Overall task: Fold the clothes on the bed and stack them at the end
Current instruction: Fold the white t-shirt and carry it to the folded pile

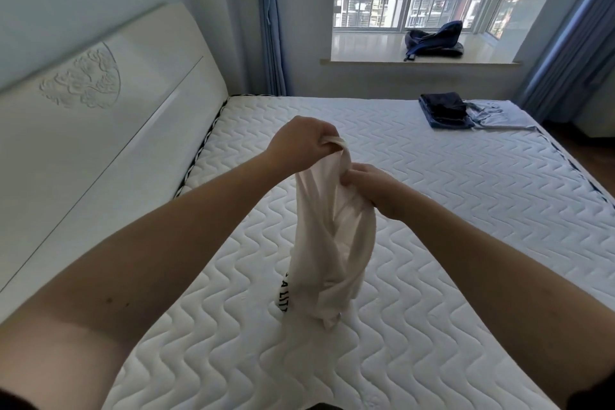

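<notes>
A white T-shirt (332, 236) with black lettering hangs bunched above the middle of the white quilted mattress (449, 193), its lower end touching the mattress. My left hand (301, 140) grips the shirt's top edge from the left. My right hand (372, 186) pinches the fabric a little lower on the right side. At the far right corner of the bed lies a folded dark blue garment (444, 110) next to a light grey garment (496, 117).
A white headboard (100, 103) runs along the left side of the bed. A dark blue bag (434, 40) sits on the window sill beyond the bed. Blue curtains (271, 27) hang beside the window.
</notes>
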Demonstrator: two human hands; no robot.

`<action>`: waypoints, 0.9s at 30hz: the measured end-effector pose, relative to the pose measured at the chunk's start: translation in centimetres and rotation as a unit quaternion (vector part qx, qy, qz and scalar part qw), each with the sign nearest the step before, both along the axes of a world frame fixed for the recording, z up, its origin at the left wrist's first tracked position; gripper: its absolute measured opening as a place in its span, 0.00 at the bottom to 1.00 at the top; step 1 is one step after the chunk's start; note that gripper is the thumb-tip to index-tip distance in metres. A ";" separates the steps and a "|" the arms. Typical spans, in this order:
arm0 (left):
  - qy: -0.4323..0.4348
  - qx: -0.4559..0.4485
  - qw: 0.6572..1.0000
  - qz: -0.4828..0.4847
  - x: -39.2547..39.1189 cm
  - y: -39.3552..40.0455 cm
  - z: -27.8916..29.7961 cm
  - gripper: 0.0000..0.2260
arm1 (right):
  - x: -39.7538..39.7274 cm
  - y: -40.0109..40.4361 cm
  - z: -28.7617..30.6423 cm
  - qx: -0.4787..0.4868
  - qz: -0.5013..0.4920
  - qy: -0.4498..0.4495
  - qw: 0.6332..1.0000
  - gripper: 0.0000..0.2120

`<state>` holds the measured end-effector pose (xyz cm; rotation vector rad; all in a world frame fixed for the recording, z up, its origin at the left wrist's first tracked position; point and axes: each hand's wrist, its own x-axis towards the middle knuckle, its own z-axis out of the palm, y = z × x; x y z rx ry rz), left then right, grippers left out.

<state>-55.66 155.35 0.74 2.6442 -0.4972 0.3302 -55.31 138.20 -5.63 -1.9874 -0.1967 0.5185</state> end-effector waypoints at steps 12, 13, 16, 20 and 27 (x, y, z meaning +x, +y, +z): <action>0.013 -0.085 0.995 -0.058 0.7 -3.2 -1.1 0.08 | 0.3 -0.8 -1.7 -0.150 -0.051 -0.107 0.982 0.11; 0.024 -0.111 0.993 -0.044 0.7 -2.7 -1.7 0.11 | 0.4 -1.3 -1.2 -0.152 -0.063 -0.096 0.982 0.11; 0.014 -0.189 0.982 -0.023 -0.2 -0.5 -5.4 0.23 | 0.6 -2.9 0.3 -0.124 -0.117 -0.093 0.981 0.11; 0.018 -0.254 0.963 0.087 -3.4 2.0 -14.5 0.17 | 0.6 -4.1 2.4 0.017 -0.205 -0.077 0.976 0.09; 0.357 -0.117 0.912 0.163 -10.9 1.5 -28.6 0.10 | 0.4 -2.9 3.0 0.106 -0.228 -0.042 0.967 0.08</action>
